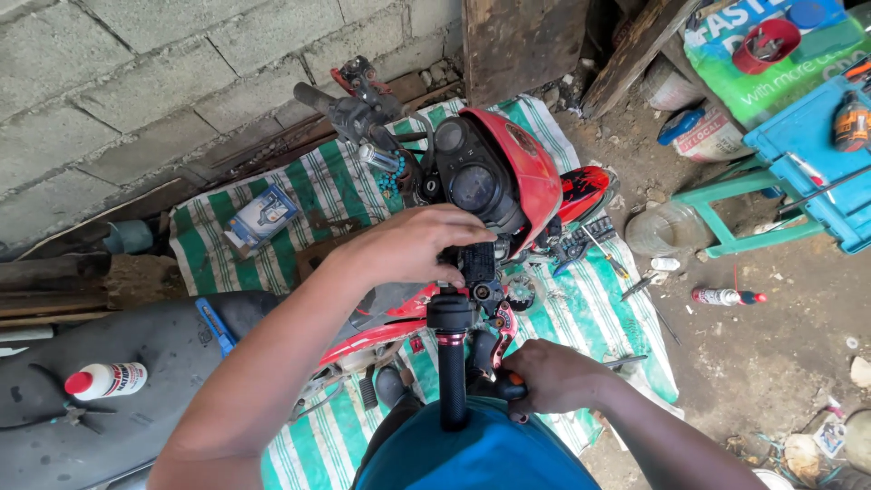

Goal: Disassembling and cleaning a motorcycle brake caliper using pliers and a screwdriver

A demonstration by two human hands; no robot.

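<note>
A red motorcycle (535, 172) stands below me, its front end with black gauges facing away. My left hand (408, 245) rests over the switch housing on the near handlebar, fingers curled around it. The black handlebar grip (452, 386) with a red ring points toward me. My right hand (549, 377) is closed around a tool with an orange-and-black handle, just under the red brake lever (504, 328). The tool's tip is hidden behind the lever.
A green-and-white striped cloth (308, 191) lies under the bike with a small box, pliers and loose tools on it. A black seat (136, 363) with a white red-capped bottle lies at left. A turquoise table (807, 163) stands right, a block wall behind.
</note>
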